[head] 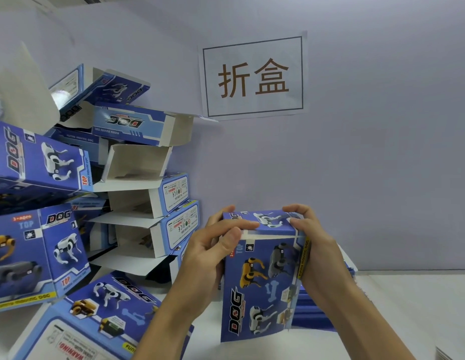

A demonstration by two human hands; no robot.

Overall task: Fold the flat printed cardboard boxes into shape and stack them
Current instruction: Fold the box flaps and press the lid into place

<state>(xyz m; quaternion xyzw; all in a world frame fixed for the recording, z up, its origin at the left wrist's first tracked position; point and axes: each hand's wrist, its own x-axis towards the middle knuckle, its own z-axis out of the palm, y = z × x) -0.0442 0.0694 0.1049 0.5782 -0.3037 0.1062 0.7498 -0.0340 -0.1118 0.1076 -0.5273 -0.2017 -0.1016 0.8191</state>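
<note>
A blue printed box (260, 287) with robot dog pictures stands upright on the white table (398, 315), folded into shape. My left hand (210, 253) grips its upper left side, thumb on the front by the top seam and fingers pressing the top flap. My right hand (312, 245) grips the upper right edge, fingers curled over the top flap. The flap lies almost shut, with a thin white edge showing. Behind the box on the right lies a stack of flat blue boxes (317, 315), partly hidden by my right forearm.
A tall, untidy pile of folded boxes (137, 178) with open ends fills the left side against the wall. One folded box (96, 320) lies near the front left. A paper sign (253, 75) hangs on the lilac wall.
</note>
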